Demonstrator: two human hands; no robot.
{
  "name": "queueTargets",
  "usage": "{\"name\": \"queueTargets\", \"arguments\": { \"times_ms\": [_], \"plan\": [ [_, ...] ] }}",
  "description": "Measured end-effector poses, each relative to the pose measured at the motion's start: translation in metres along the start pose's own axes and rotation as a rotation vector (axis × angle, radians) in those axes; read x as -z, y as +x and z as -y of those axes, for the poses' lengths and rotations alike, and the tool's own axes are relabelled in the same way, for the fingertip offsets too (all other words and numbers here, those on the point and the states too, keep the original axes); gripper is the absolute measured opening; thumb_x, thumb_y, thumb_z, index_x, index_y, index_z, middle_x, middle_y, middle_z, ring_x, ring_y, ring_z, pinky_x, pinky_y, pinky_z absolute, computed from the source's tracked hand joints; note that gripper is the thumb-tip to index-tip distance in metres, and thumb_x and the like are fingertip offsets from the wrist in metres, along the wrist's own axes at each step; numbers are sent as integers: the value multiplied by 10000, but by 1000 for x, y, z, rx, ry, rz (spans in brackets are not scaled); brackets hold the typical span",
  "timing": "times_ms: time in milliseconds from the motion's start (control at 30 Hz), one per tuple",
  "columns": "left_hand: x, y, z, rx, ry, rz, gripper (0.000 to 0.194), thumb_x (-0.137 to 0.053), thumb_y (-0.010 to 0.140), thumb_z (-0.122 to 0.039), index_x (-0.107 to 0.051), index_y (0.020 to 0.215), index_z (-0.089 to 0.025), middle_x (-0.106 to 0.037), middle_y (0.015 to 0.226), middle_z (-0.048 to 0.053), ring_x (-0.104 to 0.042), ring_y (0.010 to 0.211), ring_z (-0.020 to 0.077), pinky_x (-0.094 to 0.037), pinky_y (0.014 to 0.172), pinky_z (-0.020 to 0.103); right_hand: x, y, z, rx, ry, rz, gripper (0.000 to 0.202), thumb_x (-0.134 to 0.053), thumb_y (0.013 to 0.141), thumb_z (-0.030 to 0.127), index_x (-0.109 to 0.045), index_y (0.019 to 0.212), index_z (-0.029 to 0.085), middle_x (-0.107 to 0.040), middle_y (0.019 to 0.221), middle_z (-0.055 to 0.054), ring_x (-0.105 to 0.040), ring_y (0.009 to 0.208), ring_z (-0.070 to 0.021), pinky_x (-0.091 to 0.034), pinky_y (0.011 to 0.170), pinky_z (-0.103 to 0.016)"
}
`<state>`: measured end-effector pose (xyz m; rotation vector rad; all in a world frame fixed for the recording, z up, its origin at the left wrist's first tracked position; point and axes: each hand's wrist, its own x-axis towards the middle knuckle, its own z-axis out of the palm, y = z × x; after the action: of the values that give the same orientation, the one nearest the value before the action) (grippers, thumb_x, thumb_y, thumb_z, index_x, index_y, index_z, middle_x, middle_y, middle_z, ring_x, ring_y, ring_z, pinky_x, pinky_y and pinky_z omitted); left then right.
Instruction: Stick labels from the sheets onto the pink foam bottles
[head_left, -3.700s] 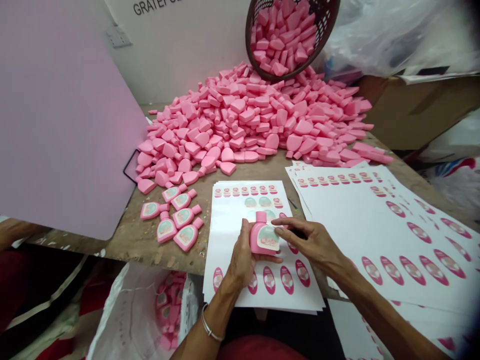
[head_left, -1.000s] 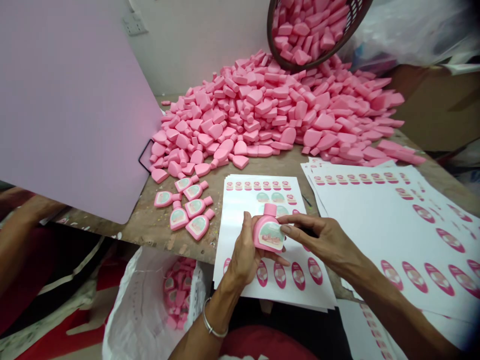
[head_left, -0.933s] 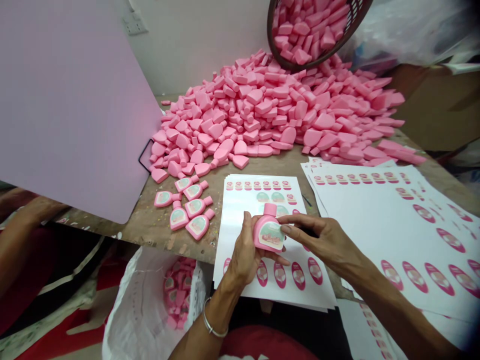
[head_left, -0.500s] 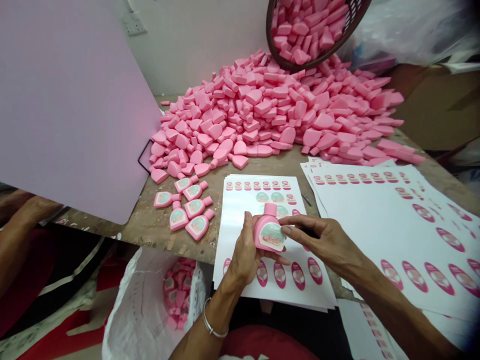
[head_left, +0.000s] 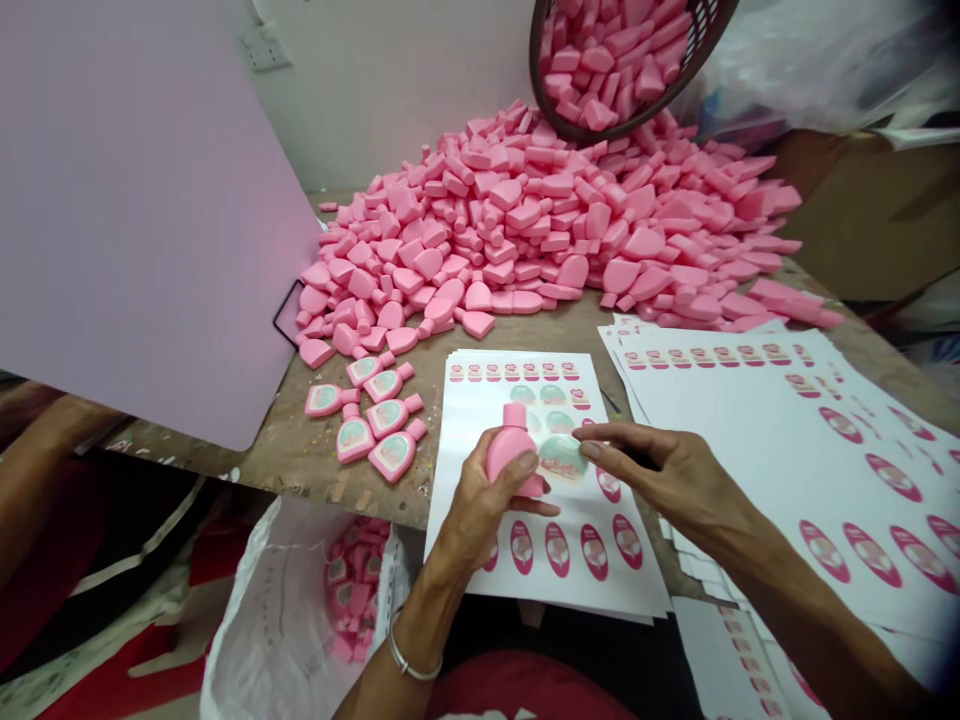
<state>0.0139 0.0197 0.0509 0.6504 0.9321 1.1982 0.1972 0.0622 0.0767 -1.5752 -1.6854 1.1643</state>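
Note:
My left hand (head_left: 472, 505) is wrapped round a small pink bottle (head_left: 510, 452), its neck pointing up and the thumb across its front, which is plain. Between thumb and fingertips, my right hand (head_left: 679, 475) pinches a rounded green and cream sticker (head_left: 561, 458) by its right edge. The sticker is just right of the bottle, over a printed sticker sheet (head_left: 480, 460). On that sheet are small labels along the top, green ones in the middle and pink ovals along the bottom. Several labelled pink bottles (head_left: 392, 452) lie on the table to the left.
A big heap of plain pink bottles (head_left: 517, 215) covers the table's back, under a tipped brown basket (head_left: 541, 100). More sticker sheets (head_left: 720, 420) lie right. A white sack (head_left: 255, 600) with bottles stands below. At left are a pink board (head_left: 150, 200) and another person's arm (head_left: 45, 440).
The sticker was over the bottle's front and is now apart from it, to the right in my right hand. My left hand has shifted slightly left, its thumb now across the bottle.

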Motion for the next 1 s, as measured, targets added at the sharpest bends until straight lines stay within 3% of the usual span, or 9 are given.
{"name": "queueTargets", "arguments": {
  "times_ms": [100, 333, 633, 767, 867, 1000],
  "plan": [
    [3, -1, -3, -80, 119, -80, 411, -748, 696, -290, -581, 1052, -169, -610, 870, 29, -564, 698, 122, -575, 602, 275, 4, 0, -3, 1, -11, -5, 399, -646, 723, 552, -734, 910, 211, -710, 799, -46, -607, 674, -179, -446, 495, -251],
    [-4, -1, -4, -105, 215, -151, 332, -759, 670, -275, -613, 940, -149, -592, 762, -4, -565, 644, 107, -564, 619, 255, 3, -2, -5, 20, -35, -1, 395, -650, 721, 554, -730, 892, 208, -715, 856, -42, -615, 724, -186, -462, 541, -256],
    [-1, 4, 0, 59, -110, -58, 321, -775, 618, -178, -623, 895, -117, -594, 692, -11, -586, 595, 99, -552, 669, 269, 4, 5, -11, 16, 33, 84, 408, -650, 713, 580, -735, 862, 209, -711, 837, -31, -618, 767, -187, -482, 676, -280],
    [0, 4, 4, 86, -146, -52, 336, -692, 756, -357, -616, 959, -100, -634, 782, 48, -588, 600, 105, -571, 634, 296, 5, 4, -13, -46, 74, 20, 423, -674, 685, 581, -734, 884, 213, -719, 870, -38, -631, 817, -216, -491, 681, -288],
    [-1, 3, 6, 89, -126, -80, 471, -555, 830, -517, -621, 974, -74, -666, 885, 130, -599, 619, 127, -576, 582, 292, 9, 4, -13, -83, 81, -47, 420, -693, 665, 570, -733, 909, 230, -723, 900, -35, -636, 860, -238, -501, 671, -293],
    [-1, 3, 6, 74, -120, -139, 572, -468, 850, -586, -625, 985, -52, -676, 937, 175, -611, 647, 148, -588, 608, 314, 17, 4, -12, -105, 149, -116, 384, -720, 644, 554, -743, 877, 249, -726, 934, -31, -633, 912, -243, -500, 790, -323]
  ]
}}
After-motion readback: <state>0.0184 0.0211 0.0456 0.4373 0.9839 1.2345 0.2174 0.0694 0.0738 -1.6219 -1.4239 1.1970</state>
